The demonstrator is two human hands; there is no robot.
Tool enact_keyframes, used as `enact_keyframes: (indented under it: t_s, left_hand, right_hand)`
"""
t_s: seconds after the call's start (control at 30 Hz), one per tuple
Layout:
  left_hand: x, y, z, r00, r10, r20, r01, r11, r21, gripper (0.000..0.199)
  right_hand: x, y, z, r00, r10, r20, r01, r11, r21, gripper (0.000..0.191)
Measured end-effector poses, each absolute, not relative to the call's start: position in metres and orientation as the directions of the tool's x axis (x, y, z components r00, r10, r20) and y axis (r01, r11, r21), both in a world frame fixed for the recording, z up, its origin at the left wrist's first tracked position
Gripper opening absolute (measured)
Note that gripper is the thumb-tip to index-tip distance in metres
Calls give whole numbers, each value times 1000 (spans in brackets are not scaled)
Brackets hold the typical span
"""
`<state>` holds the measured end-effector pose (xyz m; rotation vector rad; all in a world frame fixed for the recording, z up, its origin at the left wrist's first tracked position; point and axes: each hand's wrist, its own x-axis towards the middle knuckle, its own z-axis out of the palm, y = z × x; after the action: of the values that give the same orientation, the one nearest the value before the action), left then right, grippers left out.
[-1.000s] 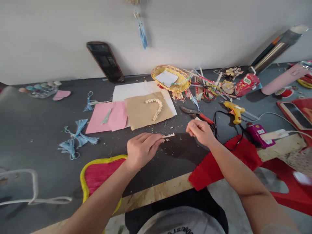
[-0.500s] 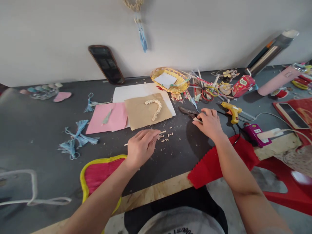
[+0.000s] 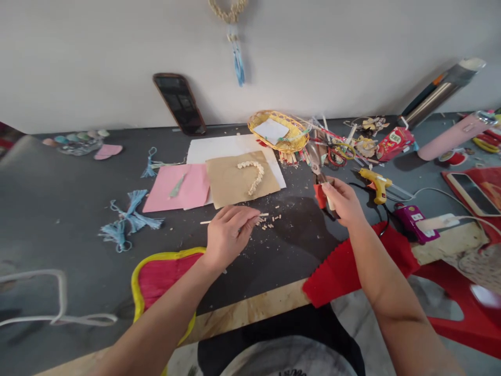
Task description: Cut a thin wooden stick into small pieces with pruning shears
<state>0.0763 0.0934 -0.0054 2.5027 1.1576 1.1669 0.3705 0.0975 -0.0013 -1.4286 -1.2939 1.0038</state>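
Note:
Pinched in my left hand (image 3: pixel 230 235) is a thin pale stick (image 3: pixel 263 214), whose ends stick out on both sides of the fingers. Several short cut pieces (image 3: pixel 267 226) of similar stick lie scattered just beyond the fingertips. My right hand (image 3: pixel 343 201) grips pruning shears (image 3: pixel 315 166) by their handles, one of them red, with the blades pointing up and away from me. Beyond the left hand, a curved row of small cream pieces (image 3: pixel 256 180) lies on a brown paper sheet (image 3: pixel 224 180).
A yellow woven basket (image 3: pixel 301 142) stands by the wall near a red drink carton (image 3: pixel 395 143). At right are a yellow glue gun (image 3: pixel 376 183) and a purple power block (image 3: pixel 413 222). Blue tassels (image 3: pixel 131 216) and pink paper (image 3: pixel 160 183) lie left. A phone (image 3: pixel 180 104) leans on the wall.
My right hand has picked up the pruning shears from the table and turned their blades upward. My left hand still holds the stick in nearly the same place. The view has shifted slightly.

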Motion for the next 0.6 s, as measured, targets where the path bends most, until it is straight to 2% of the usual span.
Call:
enact_keyframes:
  t_s: [0.07, 0.13, 0.2, 0.27, 0.37, 0.47, 0.53, 0.6]
  left_hand:
    - [77, 93, -4, 407, 692, 596, 572, -702, 423, 11]
    - [76, 92, -3, 392, 697, 600, 559, -699, 446, 10]
    - [74, 90, -2, 338, 734, 589, 545, -663, 513, 10]
    - [72, 86, -1, 236, 793, 562, 500, -595, 630, 9]
    - [70, 82, 0, 90, 853, 515, 400, -504, 765, 11]
    - [72, 80, 1, 47, 885, 464, 349, -449, 822, 14]
    - [76, 80, 1, 44, 921, 388, 277, -384, 881, 18]
    - [80, 80, 1, 44, 955, 293, 162, -296, 941, 22]
  right_hand:
    - [365, 94, 0, -34, 995, -97, -49, -99, -994, 36]
    - [360, 91, 0, -168, 973, -160, -211, -194, -958, 37]
    - [356, 88, 0, -258, 950, -176, -283, -248, -926, 34]
    - [354, 84, 0, -338, 928, -157, -295, -263, -918, 34]
    - [351, 77, 1, -439, 893, -103, -212, -215, -953, 44]
    - [346, 72, 2, -423, 906, 6, 13, 13, -1000, 40]
    - [342, 71, 1, -363, 923, 129, 255, 231, -939, 31]
    - [337, 72, -3, -339, 906, 254, 466, 396, -791, 26]
